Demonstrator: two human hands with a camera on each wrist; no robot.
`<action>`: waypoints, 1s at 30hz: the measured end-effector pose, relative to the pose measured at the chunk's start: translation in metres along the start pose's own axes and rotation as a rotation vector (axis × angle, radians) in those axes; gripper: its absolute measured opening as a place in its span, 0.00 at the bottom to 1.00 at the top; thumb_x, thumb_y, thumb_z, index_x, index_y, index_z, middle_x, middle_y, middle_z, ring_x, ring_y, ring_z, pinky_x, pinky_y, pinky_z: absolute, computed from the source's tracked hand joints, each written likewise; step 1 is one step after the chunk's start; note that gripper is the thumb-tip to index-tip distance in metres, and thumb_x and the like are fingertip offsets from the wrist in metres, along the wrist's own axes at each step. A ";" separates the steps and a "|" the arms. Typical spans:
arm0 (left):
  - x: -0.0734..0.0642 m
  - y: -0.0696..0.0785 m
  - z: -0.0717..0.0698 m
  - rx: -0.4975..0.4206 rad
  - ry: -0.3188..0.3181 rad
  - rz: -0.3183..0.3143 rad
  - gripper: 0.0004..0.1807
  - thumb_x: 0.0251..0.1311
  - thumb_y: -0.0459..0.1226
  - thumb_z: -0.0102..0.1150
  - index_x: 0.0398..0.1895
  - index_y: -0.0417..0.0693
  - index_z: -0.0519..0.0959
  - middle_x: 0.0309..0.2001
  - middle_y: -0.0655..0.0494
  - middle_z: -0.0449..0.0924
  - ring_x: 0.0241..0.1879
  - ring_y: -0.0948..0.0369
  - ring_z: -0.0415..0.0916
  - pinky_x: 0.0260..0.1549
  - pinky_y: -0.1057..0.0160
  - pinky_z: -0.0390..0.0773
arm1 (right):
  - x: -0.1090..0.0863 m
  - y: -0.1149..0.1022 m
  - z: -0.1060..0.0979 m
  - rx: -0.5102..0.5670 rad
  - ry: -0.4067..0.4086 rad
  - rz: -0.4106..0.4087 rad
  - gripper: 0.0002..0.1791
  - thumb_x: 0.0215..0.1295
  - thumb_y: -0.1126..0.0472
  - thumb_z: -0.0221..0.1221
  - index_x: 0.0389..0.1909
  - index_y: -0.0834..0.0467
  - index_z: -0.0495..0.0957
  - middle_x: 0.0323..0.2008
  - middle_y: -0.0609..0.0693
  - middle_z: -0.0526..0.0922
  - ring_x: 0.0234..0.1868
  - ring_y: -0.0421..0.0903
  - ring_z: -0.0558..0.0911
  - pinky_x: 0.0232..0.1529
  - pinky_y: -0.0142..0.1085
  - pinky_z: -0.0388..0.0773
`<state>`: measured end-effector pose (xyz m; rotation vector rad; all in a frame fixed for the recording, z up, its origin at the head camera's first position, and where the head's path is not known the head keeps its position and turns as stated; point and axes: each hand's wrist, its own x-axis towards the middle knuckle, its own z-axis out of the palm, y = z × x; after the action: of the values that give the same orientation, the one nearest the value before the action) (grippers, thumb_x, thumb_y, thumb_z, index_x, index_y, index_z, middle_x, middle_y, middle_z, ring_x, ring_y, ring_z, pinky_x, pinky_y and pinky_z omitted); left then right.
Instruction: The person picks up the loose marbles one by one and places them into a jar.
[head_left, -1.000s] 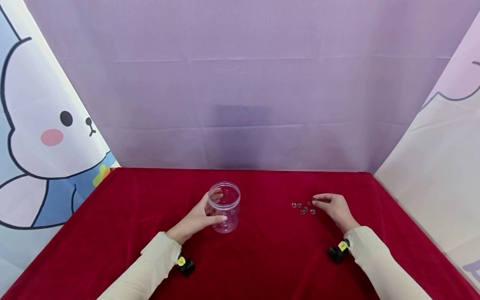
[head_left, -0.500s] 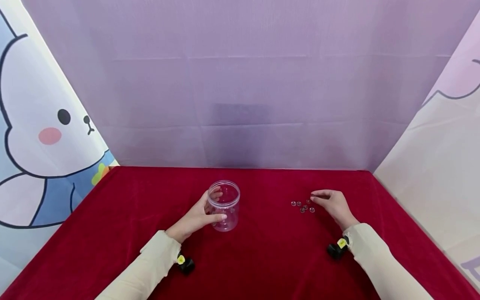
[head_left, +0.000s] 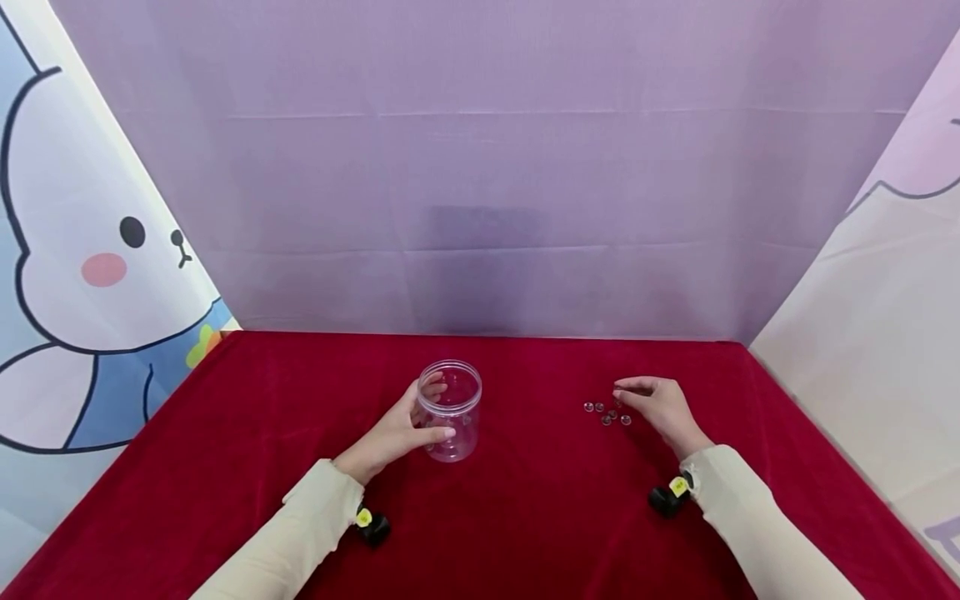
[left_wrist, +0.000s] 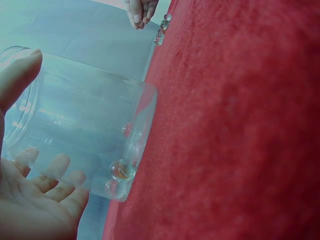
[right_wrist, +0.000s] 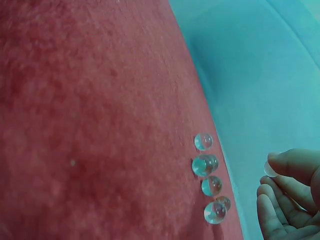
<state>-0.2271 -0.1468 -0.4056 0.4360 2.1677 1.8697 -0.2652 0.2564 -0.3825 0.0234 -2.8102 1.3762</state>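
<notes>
My left hand (head_left: 401, 433) grips a clear plastic jar (head_left: 454, 429), thumb on the near side and fingers round the back. The jar stands upright and lidless on the red cloth. Inside, at its bottom, lie a few glass marbles, one with a coloured swirl (left_wrist: 121, 170). To the right, my right hand (head_left: 663, 410) pinches a clear marble (right_wrist: 270, 170) between thumb and fingertips, raised above the cloth. Several loose marbles (right_wrist: 215, 212) lie in a small cluster just left of and below that hand.
Red cloth (head_left: 540, 517) covers the table. A purple curtain (head_left: 480, 167) rises at the back edge, with printed panels (head_left: 97, 267) on both sides. A black wrist camera (head_left: 372, 528) hangs under each sleeve.
My right hand has shifted a little to the left and up with its pinched marble. The left hand and the jar have stayed in place.
</notes>
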 end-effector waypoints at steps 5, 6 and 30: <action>0.000 0.000 0.001 -0.001 -0.003 0.000 0.47 0.53 0.39 0.67 0.72 0.55 0.48 0.70 0.47 0.54 0.70 0.47 0.51 0.62 0.43 0.60 | 0.001 -0.003 0.003 0.008 -0.004 -0.010 0.20 0.62 0.56 0.62 0.50 0.64 0.79 0.43 0.53 0.85 0.47 0.48 0.78 0.41 0.32 0.74; 0.000 0.000 0.001 0.000 -0.002 0.000 0.47 0.53 0.39 0.67 0.72 0.55 0.48 0.70 0.47 0.54 0.70 0.47 0.51 0.63 0.43 0.60 | 0.001 -0.003 0.004 0.014 -0.004 -0.007 0.20 0.62 0.56 0.62 0.50 0.64 0.80 0.43 0.53 0.84 0.46 0.46 0.79 0.41 0.32 0.75; 0.000 -0.002 0.000 0.010 0.000 0.008 0.48 0.53 0.40 0.67 0.72 0.55 0.48 0.70 0.46 0.54 0.70 0.47 0.51 0.63 0.42 0.58 | -0.001 -0.023 0.022 0.102 -0.032 -0.003 0.20 0.60 0.56 0.63 0.50 0.63 0.80 0.41 0.52 0.85 0.31 0.46 0.76 0.23 0.35 0.72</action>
<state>-0.2273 -0.1467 -0.4079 0.4471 2.1796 1.8629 -0.2640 0.2251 -0.3774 0.0500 -2.7607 1.5309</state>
